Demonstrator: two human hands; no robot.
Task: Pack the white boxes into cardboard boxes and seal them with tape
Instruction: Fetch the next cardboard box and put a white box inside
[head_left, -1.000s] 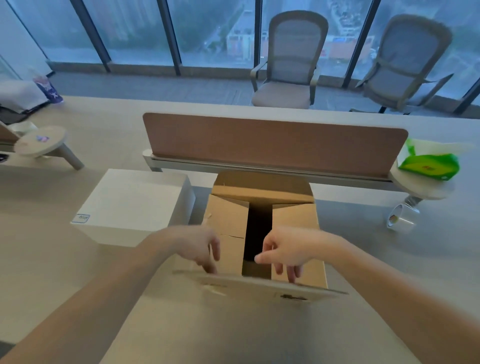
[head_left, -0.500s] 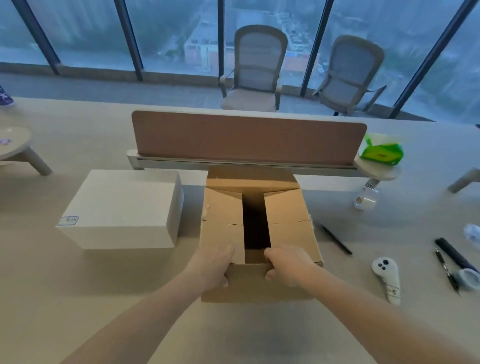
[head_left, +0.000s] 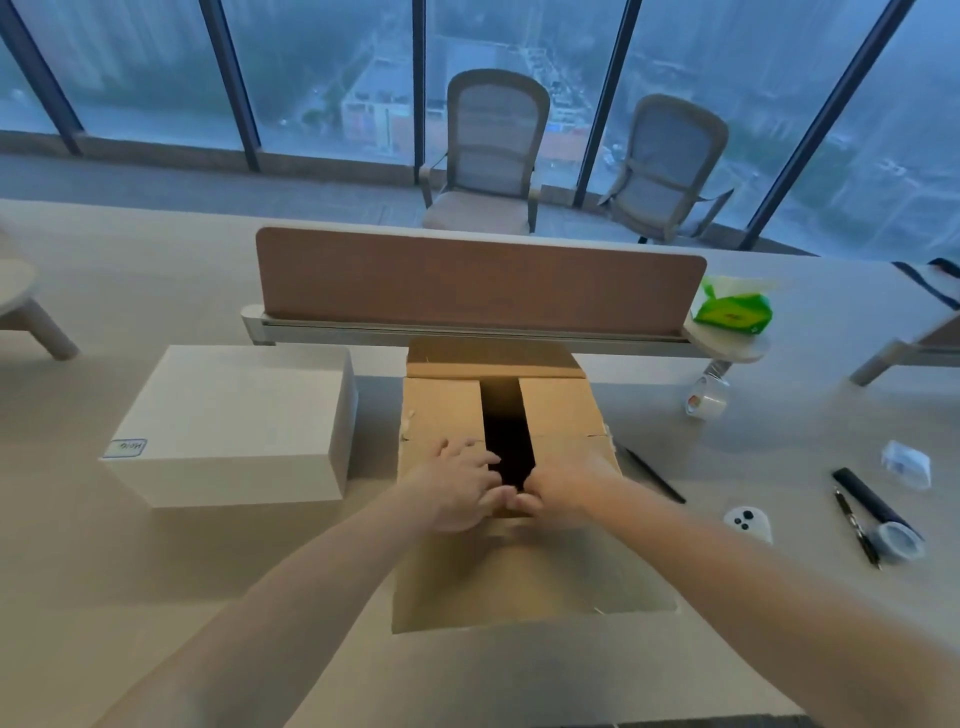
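- White box: sitting on the bench just left of the cardboard box, not touching it as far as the view shows. Labelled corner facing the camera. Position unchanged over the last second; it is not yet packed.
- Cardboard box: standing at the middle of the bench, below the brown divider panel. Two side flaps are lying folded inward with a dark gap between them. The far flap is standing open toward the panel.
- Near flap: a second ago it was sticking out flat toward the camera; half a second ago it was hanging down the front wall under both hands; now the hands are working at its top edge, at the near end of the gap.
- Left hand: fingers spread, pressing on the left side flap, fingertips reaching the gap. Not clenched on anything that I can make out.
- Right hand: curled at the box's near edge, thumb meeting the left hand; whether it is pinching cardboard I cannot tell.
- Reading: the flaps are being folded with the white box outside, so this is probably the box's bottom being closed before taping.
- Tape roll: lying well to the right, under the small round shelf, untouched. Second roll nearer the right edge.
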